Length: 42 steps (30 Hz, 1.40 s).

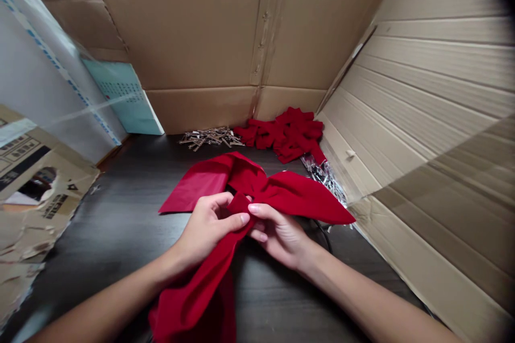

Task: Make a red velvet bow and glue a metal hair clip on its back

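Observation:
A large red fabric bow lies across the middle of the dark table, with pointed ends to both sides and a long piece hanging toward me. My left hand pinches the cloth just below the bow's centre, thumb on top. From the right, my right hand grips the same spot between thumb and fingers. Their fingertips nearly meet at the gathered middle. Whether a small clip or other part sits under the fingers is hidden.
Behind the bow lie a heap of metal clips and a pile of red fabric pieces. Shiny silver strips lie by the right wall. Cardboard walls enclose the table. A dark cable runs beside my right hand.

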### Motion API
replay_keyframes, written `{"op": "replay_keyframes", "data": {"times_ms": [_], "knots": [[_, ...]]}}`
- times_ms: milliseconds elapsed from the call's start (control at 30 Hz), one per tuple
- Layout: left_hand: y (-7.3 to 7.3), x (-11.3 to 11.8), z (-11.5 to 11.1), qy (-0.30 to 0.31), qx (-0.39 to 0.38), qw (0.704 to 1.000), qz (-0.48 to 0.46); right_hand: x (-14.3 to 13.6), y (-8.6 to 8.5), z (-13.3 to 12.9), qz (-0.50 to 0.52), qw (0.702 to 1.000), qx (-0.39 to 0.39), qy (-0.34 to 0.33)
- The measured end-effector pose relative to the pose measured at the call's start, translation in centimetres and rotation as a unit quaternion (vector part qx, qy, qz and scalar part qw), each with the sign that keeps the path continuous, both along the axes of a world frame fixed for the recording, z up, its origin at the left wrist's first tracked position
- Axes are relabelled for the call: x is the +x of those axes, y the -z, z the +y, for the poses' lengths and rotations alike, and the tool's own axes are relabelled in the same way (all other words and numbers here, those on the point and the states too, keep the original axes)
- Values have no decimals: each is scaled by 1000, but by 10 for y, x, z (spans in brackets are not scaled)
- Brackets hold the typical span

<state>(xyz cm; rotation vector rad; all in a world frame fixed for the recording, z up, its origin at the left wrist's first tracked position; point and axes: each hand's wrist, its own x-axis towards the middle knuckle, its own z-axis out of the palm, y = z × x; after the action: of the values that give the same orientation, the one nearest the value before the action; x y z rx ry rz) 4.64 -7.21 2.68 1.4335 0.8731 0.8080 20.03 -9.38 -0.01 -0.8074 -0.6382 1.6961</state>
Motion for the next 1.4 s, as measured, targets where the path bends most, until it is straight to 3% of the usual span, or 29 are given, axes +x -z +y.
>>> {"op": "replay_keyframes", "data": {"times_ms": [233, 967, 1200, 1400], "knots": [[-1, 1, 0, -16, 24, 999, 17, 2, -2, 1, 16, 1000, 0, -16], [1, 5, -2, -63, 2, 994, -94, -4, -4, 1, 110, 994, -12, 3], [3, 3, 1, -84, -2, 992, -98, -1, -3, -1, 66, 997, 29, -3], [6, 3, -1, -86, 2, 992, -95, -4, -10, -3, -14, 1000, 3, 26]]}}
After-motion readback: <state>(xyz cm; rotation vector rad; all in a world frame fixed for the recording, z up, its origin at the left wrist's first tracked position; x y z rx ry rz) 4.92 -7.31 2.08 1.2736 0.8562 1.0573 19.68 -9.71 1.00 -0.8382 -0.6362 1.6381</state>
